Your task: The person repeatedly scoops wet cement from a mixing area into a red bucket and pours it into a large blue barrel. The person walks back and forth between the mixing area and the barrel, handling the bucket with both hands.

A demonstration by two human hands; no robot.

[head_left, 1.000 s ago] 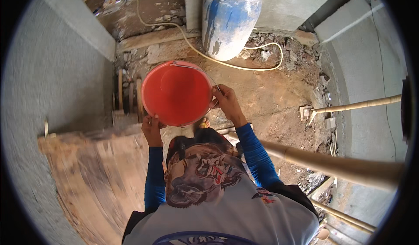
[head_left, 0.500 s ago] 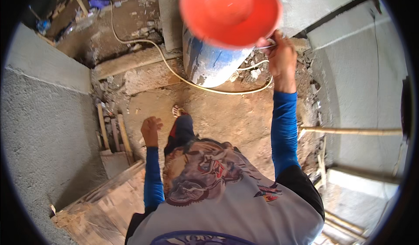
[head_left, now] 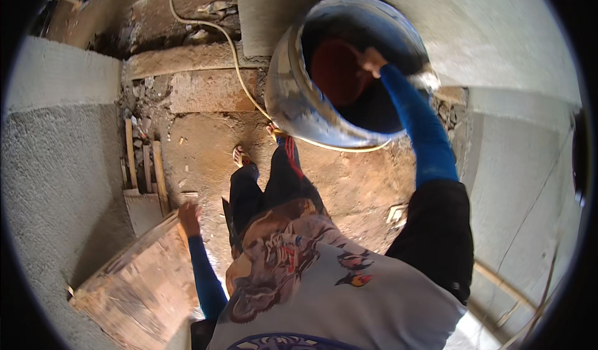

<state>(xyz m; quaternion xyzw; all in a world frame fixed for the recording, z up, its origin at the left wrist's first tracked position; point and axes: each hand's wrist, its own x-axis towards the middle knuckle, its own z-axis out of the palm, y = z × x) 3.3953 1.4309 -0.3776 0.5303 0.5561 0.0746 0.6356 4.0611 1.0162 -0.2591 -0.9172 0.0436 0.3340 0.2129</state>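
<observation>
My right hand [head_left: 372, 62] reaches into the mouth of a large blue drum [head_left: 283, 104], closed on the edge of a red plastic bucket [head_left: 333, 70]. The bucket is tilted inside the drum, in shade, and its lower part is hard to make out. What the drum holds is too dark to tell. My left hand [head_left: 190, 218] hangs low at my left side near a wooden board [head_left: 143, 281], its fingers loosely bent and nothing visible in them.
A pale hose [head_left: 233, 63] runs along the ground and round the drum's base. Grey plastered walls [head_left: 59, 163] stand on both sides. Several wooden sticks [head_left: 159, 172] lean at the left. A concrete ledge [head_left: 187, 60] and rubble lie ahead.
The red bucket has gone from above the drum down into its mouth, with my right hand on it. I am nearer the drum. My left hand has moved lower and left.
</observation>
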